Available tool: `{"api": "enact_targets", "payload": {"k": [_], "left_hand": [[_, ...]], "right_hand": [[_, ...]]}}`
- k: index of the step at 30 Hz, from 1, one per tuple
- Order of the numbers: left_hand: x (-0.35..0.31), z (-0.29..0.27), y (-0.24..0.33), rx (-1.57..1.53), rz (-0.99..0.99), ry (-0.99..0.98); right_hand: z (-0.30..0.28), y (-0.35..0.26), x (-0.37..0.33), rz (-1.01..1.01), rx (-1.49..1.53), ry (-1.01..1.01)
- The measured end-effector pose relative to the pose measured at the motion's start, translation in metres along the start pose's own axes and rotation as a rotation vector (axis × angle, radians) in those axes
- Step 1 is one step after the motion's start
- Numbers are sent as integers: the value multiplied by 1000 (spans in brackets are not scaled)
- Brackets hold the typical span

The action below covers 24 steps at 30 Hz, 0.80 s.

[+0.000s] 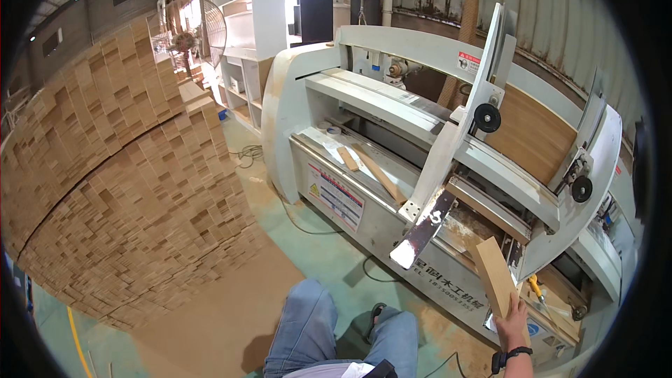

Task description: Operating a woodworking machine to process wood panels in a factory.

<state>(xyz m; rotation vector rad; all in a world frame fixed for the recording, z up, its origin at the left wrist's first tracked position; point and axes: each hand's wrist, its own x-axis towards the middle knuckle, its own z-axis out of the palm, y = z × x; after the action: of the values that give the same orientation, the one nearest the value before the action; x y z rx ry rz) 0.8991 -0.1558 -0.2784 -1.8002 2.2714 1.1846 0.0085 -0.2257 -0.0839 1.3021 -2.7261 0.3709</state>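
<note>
At the lower right, my right hand (514, 322) is closed around the lower part of a flat, light-brown wooden board (494, 273). A dark watch circles that wrist. The board stands tilted, its upper end leaning over the front of a large grey-white woodworking machine (325, 192). Close above the board is the machine's metal arm (427, 227), with worn dark paint at its lower end. My left hand is outside the picture.
On the left rises a tall stack of cut wood pieces (154, 189). Loose wooden strips (378, 171) and a tape roll (334, 130) lie in the machine's trough. Cables (301, 227) trail across the green floor. A yellow-handled tool (535, 287) lies right of my hand.
</note>
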Motion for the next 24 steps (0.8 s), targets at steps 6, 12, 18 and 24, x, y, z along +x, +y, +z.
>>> {"api": "enact_targets", "payload": {"k": [6, 12, 18, 24], "left_hand": [[65, -4, -27, -55, 148, -148], [170, -31, -30, -38, 353, -316], [253, -32, -14, -37, 511, -427], [287, -11, 4, -79, 577, -407]], "right_hand": [[-16, -17, 2, 26, -25, -142], [-12, -22, 4, 79, -70, -132], [-20, -34, 1, 141, -93, -155], [-18, -35, -1, 182, -84, -174]]}}
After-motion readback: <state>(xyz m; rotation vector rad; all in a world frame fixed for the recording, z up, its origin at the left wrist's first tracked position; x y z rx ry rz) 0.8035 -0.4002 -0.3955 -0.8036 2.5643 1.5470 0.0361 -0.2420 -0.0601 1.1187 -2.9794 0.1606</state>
